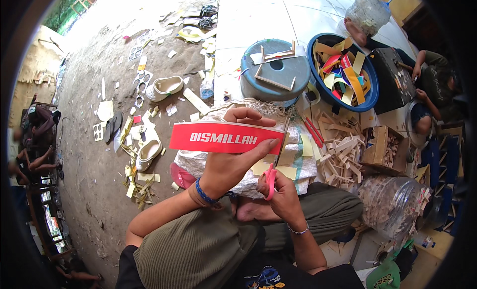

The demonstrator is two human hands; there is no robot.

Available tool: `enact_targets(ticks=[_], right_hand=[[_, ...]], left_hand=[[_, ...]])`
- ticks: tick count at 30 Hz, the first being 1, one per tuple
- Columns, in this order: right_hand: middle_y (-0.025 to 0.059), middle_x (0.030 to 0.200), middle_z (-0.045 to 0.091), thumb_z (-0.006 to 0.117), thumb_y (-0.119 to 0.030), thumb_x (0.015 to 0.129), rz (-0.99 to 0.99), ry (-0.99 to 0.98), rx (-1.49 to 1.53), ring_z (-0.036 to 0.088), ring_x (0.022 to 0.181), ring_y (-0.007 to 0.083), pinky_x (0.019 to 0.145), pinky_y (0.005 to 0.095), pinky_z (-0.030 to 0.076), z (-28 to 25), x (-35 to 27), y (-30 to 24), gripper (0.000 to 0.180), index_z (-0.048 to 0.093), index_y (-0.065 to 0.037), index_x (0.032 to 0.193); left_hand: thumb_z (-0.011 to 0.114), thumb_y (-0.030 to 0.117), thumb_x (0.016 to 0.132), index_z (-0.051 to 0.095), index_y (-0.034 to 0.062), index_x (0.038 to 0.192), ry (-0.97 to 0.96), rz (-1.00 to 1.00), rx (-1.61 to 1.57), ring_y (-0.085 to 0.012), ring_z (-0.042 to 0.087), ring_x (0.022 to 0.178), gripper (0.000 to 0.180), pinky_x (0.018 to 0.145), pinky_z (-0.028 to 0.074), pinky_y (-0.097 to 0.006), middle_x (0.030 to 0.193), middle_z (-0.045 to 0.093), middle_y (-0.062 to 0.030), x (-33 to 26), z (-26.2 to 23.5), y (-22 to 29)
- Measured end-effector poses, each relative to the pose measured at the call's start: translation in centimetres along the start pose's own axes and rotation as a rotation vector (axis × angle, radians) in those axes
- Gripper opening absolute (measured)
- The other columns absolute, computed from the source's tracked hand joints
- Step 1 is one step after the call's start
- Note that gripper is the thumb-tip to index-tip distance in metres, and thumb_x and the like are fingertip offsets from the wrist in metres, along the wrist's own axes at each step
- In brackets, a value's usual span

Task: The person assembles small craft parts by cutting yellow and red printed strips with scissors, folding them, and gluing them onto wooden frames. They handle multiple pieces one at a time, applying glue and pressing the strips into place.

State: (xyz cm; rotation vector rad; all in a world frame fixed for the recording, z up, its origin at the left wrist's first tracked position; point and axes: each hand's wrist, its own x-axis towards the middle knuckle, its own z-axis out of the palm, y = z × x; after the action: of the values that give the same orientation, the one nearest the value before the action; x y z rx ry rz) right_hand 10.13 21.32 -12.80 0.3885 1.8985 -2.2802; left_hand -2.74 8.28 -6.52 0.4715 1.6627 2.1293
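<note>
A long red paper strip [181, 137] with pale printed lettering is pinched in my left hand [233, 157], thumb on its printed face near the right end and fingers behind. My right hand [285, 197] is closed round the pink handles of scissors [270, 180]. Their metal blades point up and stand at the strip's right end; I cannot tell whether they touch the paper. Under my hands a white woven sack [198, 162] lies in front of my folded legs, with pale yellow paper pieces [286, 172] on it.
Wooden frames rest on an upturned blue tub [248, 73]. Right of it stands a blue basin [367, 102] of coloured strips. Wood pieces [340, 155] lie piled beside a box [370, 157]. Clogs [166, 87] and scraps litter the ground. Other people sit at the far right and left.
</note>
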Motion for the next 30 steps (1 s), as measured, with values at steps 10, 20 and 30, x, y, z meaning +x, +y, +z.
enact_targets(ticks=[10,20,30], right_hand=[[0.0037,0.081,0.070,0.075,-0.020,0.094,-0.011,0.014,0.001,0.064,0.072,0.0081,0.068,0.0253,0.053,-0.1,-0.1,0.4,0.022,0.065,0.000,0.095],[0.0168,0.111,0.058,0.088,-0.033,0.077,-0.207,0.434,-0.874,0.062,0.097,0.0321,0.081,0.0426,0.051,-6.2,1.4,1.5,0.052,0.061,0.003,0.103],[0.0186,0.107,0.062,0.088,-0.037,0.072,0.315,0.324,-1.343,0.067,0.096,0.0395,0.082,0.0499,0.053,-10.6,0.2,5.9,0.049,0.067,-0.001,0.098]], left_hand=[[0.073,0.001,0.093,0.041,0.0015,0.128,0.004,-0.007,0.008,-0.0170,0.066,0.112,0.048,0.092,0.058,-0.029,0.125,0.064,-0.0150,-0.2,-0.1,-0.4],[0.081,0.012,0.089,0.058,0.0024,0.117,0.101,-0.256,-0.026,-0.0102,0.070,0.091,0.038,0.074,0.058,-0.026,0.104,0.071,-0.0053,-0.4,-1.1,0.1],[0.075,0.016,0.095,0.054,0.0035,0.135,0.070,-0.525,-0.193,-0.0083,0.070,0.091,0.047,0.066,0.055,-0.022,0.106,0.073,-0.0039,-0.5,-2.0,-0.5]])
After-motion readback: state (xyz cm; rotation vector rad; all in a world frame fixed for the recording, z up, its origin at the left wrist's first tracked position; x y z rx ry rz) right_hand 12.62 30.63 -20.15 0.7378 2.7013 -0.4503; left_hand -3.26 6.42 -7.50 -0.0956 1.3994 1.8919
